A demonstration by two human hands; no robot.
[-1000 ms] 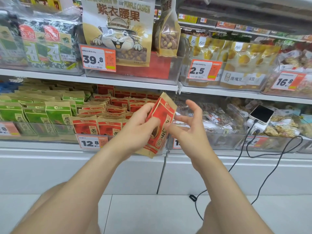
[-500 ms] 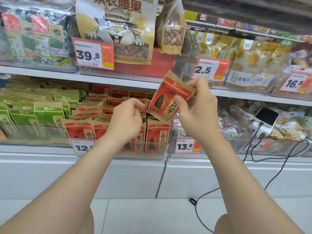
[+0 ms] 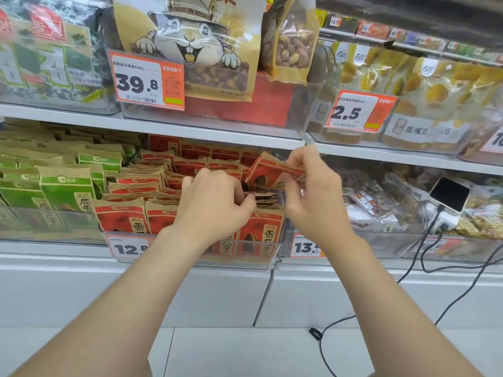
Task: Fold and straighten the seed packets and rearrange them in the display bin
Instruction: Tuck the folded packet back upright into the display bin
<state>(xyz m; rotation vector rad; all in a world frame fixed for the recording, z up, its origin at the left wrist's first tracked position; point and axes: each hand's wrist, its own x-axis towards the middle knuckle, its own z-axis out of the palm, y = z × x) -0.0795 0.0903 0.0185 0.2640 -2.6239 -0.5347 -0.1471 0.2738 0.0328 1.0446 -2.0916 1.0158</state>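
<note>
A red and tan seed packet point(image 3: 268, 174) hangs tilted above the right end of the clear display bin point(image 3: 253, 258), and my right hand point(image 3: 313, 197) pinches its top edge. Several more red seed packets point(image 3: 136, 213) stand in rows inside that bin. My left hand point(image 3: 215, 205) reaches down into the bin just left of the held packet, fingers curled among the standing packets; what the fingertips hold is hidden.
Green seed packets point(image 3: 65, 189) fill the bin to the left. Price tags 12.8 point(image 3: 128, 248) and 13.8 point(image 3: 306, 247) hang on the shelf front. A phone point(image 3: 450, 194) with a black cable point(image 3: 424, 257) lies in the right bin. The upper shelf point(image 3: 168, 129) overhangs closely.
My right hand has lowered the red packet toward the right end of the bin. My left hand has gone forward and down among the standing packets. The camera has moved closer.
</note>
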